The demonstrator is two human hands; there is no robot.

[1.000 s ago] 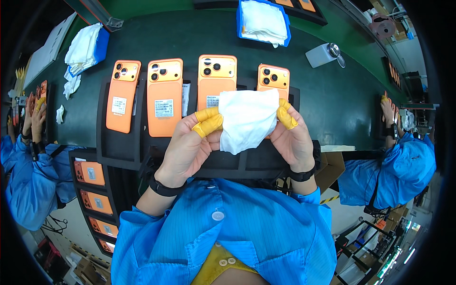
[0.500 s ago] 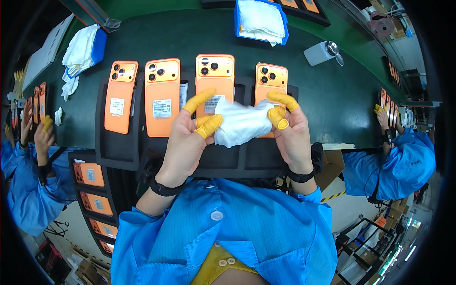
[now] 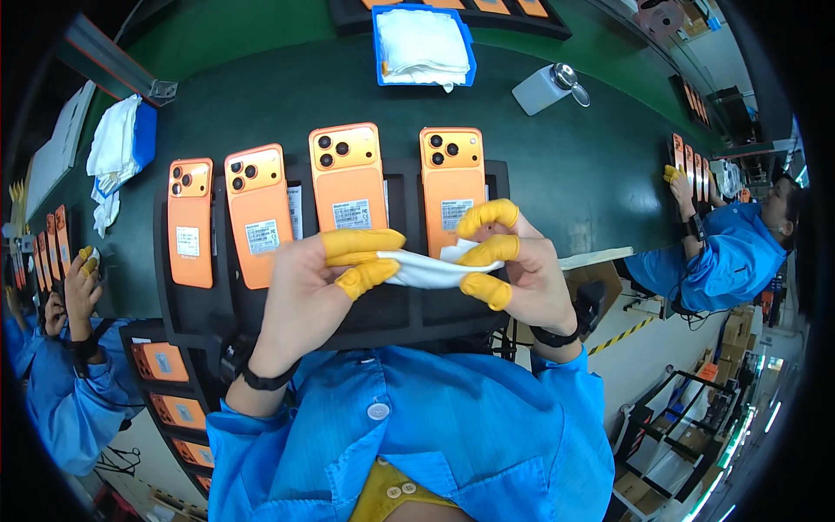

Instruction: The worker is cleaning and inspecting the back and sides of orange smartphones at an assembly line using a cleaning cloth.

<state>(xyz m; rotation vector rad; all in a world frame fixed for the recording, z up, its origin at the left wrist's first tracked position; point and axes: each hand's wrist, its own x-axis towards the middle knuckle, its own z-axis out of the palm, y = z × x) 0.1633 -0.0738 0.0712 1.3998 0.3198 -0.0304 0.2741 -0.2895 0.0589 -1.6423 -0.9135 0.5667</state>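
A white cloth [image 3: 432, 271], folded into a narrow strip, stretches between my two hands. My left hand [image 3: 317, 280] pinches one end, and my right hand [image 3: 522, 268] grips the other with its fingers curled; both wear yellow finger cots. Beyond them, orange phones lie camera side up in a row: one at far left [image 3: 190, 222], another [image 3: 258, 216] beside it, one in the middle [image 3: 348, 187] and one at right [image 3: 452, 174]. Each carries a white label on its back. The phones rest on a black tray [image 3: 409, 317], partly hidden by my hands.
At the back stands a blue bin of white cloths [image 3: 424, 48], with a pump bottle [image 3: 546, 90] to its right. Another cloth bin [image 3: 143, 139] is at left. A second phone tray [image 3: 143, 331] sits lower left. Co-workers in blue [image 3: 739, 257] work on both sides.
The cloth has gone from spread out to folded into a strip, and my right fingers have curled around its end. The view has shifted, so the table things appear further left.
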